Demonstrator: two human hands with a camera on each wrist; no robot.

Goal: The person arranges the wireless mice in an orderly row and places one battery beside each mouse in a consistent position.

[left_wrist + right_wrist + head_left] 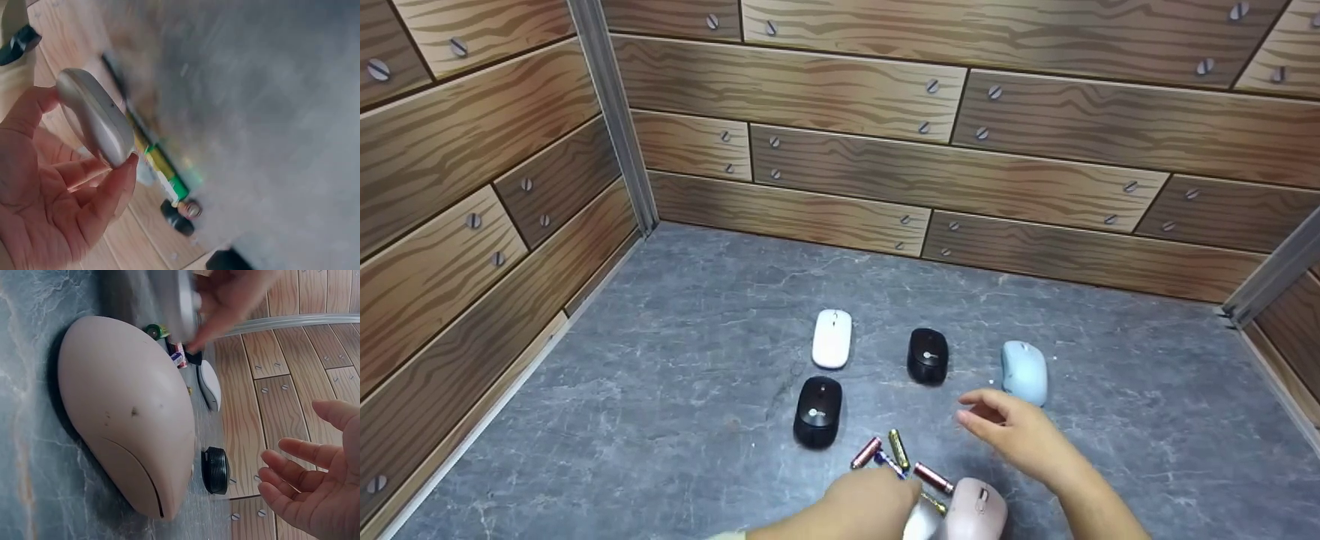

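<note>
My left hand (pixel 874 502) grips a whitish computer mouse (pixel 93 118) between thumb and fingertips; in the head view most of this mouse (pixel 921 523) is hidden by the hand. A pink mouse (pixel 979 510) lies close to its right. Several small batteries lie scattered just beyond the left hand, among them a red one (pixel 866 453), a gold one (pixel 898 450) and another red one (pixel 934 477). My right hand (pixel 1020 435) is held in the air with loosely bent fingers and holds nothing. It is nearest to a light blue mouse (pixel 1025 373), partly covering its near end.
A white mouse (pixel 832 339) and two black mice, one in front (pixel 817 412) and one farther right (pixel 928 356), lie on the grey marbled tabletop (pixel 660 375). Wood-patterned panels (pixel 810 82) wall the back and sides, with metal posts (pixel 615 112) at the corners.
</note>
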